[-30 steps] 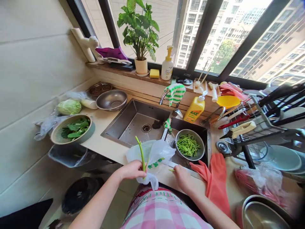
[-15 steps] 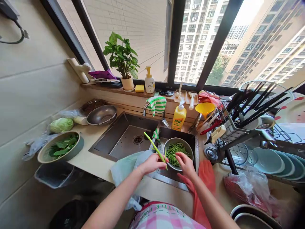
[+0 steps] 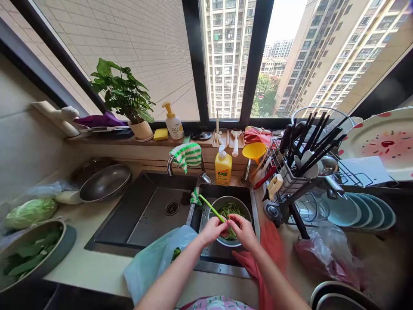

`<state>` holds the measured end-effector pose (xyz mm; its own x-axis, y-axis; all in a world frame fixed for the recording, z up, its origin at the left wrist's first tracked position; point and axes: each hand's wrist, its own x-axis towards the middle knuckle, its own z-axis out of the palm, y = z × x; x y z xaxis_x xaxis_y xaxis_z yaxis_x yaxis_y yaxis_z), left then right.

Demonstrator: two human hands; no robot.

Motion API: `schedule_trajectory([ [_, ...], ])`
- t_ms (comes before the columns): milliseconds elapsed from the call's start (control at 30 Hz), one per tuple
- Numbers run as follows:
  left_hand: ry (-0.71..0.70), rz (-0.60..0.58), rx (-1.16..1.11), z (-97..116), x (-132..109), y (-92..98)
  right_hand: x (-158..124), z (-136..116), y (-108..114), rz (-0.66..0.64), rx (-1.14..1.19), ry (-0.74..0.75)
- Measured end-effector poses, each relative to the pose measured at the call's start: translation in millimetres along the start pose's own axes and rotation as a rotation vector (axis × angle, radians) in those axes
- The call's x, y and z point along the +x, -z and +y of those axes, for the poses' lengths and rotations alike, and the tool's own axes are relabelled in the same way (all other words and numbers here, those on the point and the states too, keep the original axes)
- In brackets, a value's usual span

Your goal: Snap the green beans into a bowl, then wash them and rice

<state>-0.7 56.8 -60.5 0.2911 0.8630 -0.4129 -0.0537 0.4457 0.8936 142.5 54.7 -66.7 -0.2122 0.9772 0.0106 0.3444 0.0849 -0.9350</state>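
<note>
Both hands meet over a metal bowl (image 3: 245,207) of cut green stem pieces (image 3: 232,209) in the small sink basin. My left hand (image 3: 213,229) is closed around a long green vegetable stem (image 3: 209,204), which points up and to the left. My right hand (image 3: 242,229) is closed too, its fingertips pinching at the stem's lower end against the left fingers. That lower end is mostly hidden by the fingers. Left of my forearm lies a pale plastic bag (image 3: 161,254) with some greens inside.
A large sink basin (image 3: 148,215) is on the left, with a faucet (image 3: 203,175) between basins. A yellow soap bottle (image 3: 223,168) stands behind the bowl. Red rubber gloves (image 3: 271,245) and a utensil rack (image 3: 290,181) are on the right. A basin of leaves (image 3: 69,241) sits left.
The view has swung right and down. My right hand has come in from beside the bowl to meet the left hand at the stem.
</note>
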Motion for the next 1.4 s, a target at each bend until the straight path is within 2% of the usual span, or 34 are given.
schedule_trajectory([
  [100, -0.019, 0.019, 0.073, -2, 4, 9.1, 11, 8, 2, -0.052, -0.174, 0.021],
  [200, -0.043, 0.150, 0.052, 3, 9, 27.4, 15, 20, 8, -0.069, -0.406, 0.050],
  [300, -0.043, 0.191, 0.030, 4, 18, 38.9, 19, 26, 9, -0.123, -0.363, -0.011],
  [433, -0.004, 0.192, -0.063, -6, 30, 29.3, 26, 23, -3, -0.170, -0.122, -0.016],
  [567, -0.014, 0.234, -0.173, -15, 38, 15.0, 28, 23, -13, -0.101, -0.256, -0.005],
  [700, -0.031, 0.249, -0.194, -19, 41, 10.2, 24, 29, -17, -0.007, -0.365, 0.030],
  [767, -0.019, 0.255, -0.199, -21, 42, 9.9, 20, 33, -20, 0.047, -0.312, 0.019],
  [833, -0.005, 0.240, -0.204, -23, 42, 10.2, 18, 38, -25, 0.084, -0.162, -0.049],
  [1000, 0.024, 0.226, -0.227, -29, 38, 10.0, 15, 53, -44, 0.095, 0.551, -0.456],
  [1100, 0.023, 0.222, -0.224, -31, 34, 6.5, 18, 61, -48, 0.167, 0.803, -0.609],
  [1200, -0.003, 0.176, -0.207, -30, 31, 2.8, 23, 63, -40, 0.237, 0.869, -0.637],
  [1267, -0.023, 0.159, -0.204, -27, 32, 2.0, 24, 59, -33, 0.159, 0.827, -0.604],
  [1400, -0.045, 0.219, -0.222, -22, 37, 3.9, 21, 49, -26, -0.007, 0.635, -0.497],
])
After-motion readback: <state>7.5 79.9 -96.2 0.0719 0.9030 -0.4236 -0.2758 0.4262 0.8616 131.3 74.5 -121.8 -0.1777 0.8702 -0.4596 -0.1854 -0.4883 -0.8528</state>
